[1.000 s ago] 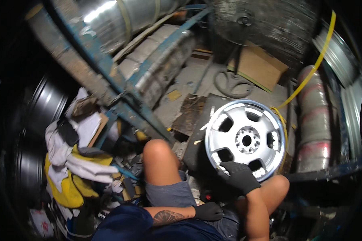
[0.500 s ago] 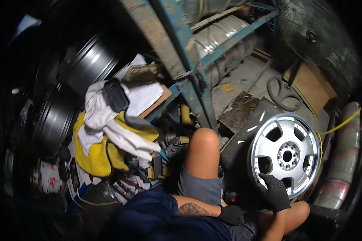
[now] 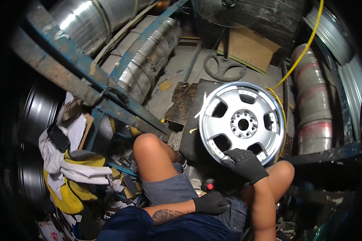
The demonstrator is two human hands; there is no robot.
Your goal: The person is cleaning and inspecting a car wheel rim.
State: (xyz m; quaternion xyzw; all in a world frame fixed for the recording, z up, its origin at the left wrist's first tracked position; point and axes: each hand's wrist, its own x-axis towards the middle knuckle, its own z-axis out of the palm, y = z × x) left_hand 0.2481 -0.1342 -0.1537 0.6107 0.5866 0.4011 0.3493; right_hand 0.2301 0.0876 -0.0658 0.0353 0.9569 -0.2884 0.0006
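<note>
A silver five-opening alloy wheel (image 3: 253, 105) with a polished lip lies on a dark padded surface (image 3: 191, 146) in front of me. My right hand (image 3: 243, 164), in a black glove, is at the wheel's near-left lip with its fingers curled; whatever they grip there is too small to make out. My left hand (image 3: 211, 203), also gloved, rests loosely closed on my lap by the grey shorts, away from the wheel. A small dark object with a red top (image 3: 209, 186) sits between my legs, below the wheel.
A blue steel rack (image 3: 124, 68) holds metal cylinders on the left. A cloth heap (image 3: 80, 174) and debris lie beside my left knee. Behind the wheel are a steering wheel (image 3: 211, 74) and cardboard (image 3: 249, 46). A yellow hose (image 3: 293, 72) and more cylinders (image 3: 309, 96) line the right.
The view swung left half a second ago and has swung back. My right hand stays at the wheel's near lip, with slight shifts of the fingers; my left hand remains on my lap.
</note>
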